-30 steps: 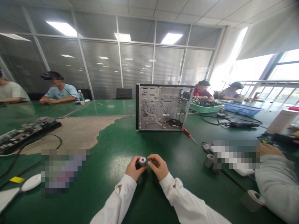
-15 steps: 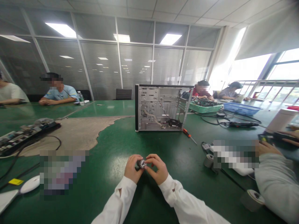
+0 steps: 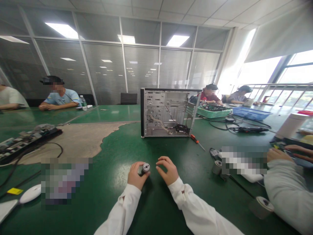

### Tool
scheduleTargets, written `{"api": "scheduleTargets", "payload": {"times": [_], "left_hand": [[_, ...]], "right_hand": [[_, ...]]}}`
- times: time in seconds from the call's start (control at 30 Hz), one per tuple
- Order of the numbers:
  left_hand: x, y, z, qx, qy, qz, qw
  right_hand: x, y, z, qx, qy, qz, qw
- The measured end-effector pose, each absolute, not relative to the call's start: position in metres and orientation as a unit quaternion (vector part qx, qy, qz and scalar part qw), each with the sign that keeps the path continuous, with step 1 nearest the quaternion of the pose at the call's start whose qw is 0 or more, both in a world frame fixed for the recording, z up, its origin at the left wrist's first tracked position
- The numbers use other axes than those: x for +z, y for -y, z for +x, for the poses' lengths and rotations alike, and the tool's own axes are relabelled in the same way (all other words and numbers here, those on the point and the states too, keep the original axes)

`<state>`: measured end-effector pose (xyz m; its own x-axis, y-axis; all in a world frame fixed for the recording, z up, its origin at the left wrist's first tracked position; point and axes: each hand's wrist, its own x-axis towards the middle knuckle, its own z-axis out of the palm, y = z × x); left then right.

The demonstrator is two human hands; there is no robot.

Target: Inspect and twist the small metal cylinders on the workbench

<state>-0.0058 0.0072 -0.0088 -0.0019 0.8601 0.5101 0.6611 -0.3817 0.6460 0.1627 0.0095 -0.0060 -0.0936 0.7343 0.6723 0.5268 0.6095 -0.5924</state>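
My left hand is wrapped round a small grey metal cylinder, held above the green table with its round end turned up. That end has a dark spot in the middle; it looks like a small motor, but I cannot be sure. My right hand is a short way to the right, apart from the cylinder. Its thumb and forefinger come together in a pinch, and a tiny dark thing may be between the tips, too small to name. Beyond both hands stands an open computer case, its bare metal inside and loose wires showing.
An orange-handled screwdriver lies right of the case. Farther right are a green basket, a blue basket and larger grey cylinders. A co-worker's sleeve reaches in there. A circuit-board assembly with cables lies left.
My right hand has pulled away from the cylinder toward the right. My left hand has tipped the cylinder so that its round end shows, and has shifted slightly left.
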Motion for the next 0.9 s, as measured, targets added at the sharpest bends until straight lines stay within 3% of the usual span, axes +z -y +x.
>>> {"api": "scheduleTargets", "payload": {"times": [0.2,0.43,0.53,0.73,0.9], "left_hand": [[-0.016,-0.014,-0.011,0.463,-0.612,0.631,0.118],[-0.023,-0.019,-0.011,0.471,-0.632,0.600,0.134],[-0.025,-0.020,-0.012,0.473,-0.635,0.594,0.143],[-0.033,-0.024,-0.015,0.487,-0.631,0.579,0.171],[-0.039,-0.027,-0.016,0.485,-0.614,0.601,0.167]], "right_hand": [[-0.026,-0.028,0.174,0.080,0.744,-0.509,0.426],[-0.033,-0.030,0.175,0.072,0.749,-0.540,0.376],[-0.031,-0.031,0.176,0.075,0.742,-0.537,0.395],[-0.019,-0.032,0.182,0.066,0.683,-0.508,0.520],[-0.019,-0.032,0.183,0.096,0.659,-0.519,0.536]]}}
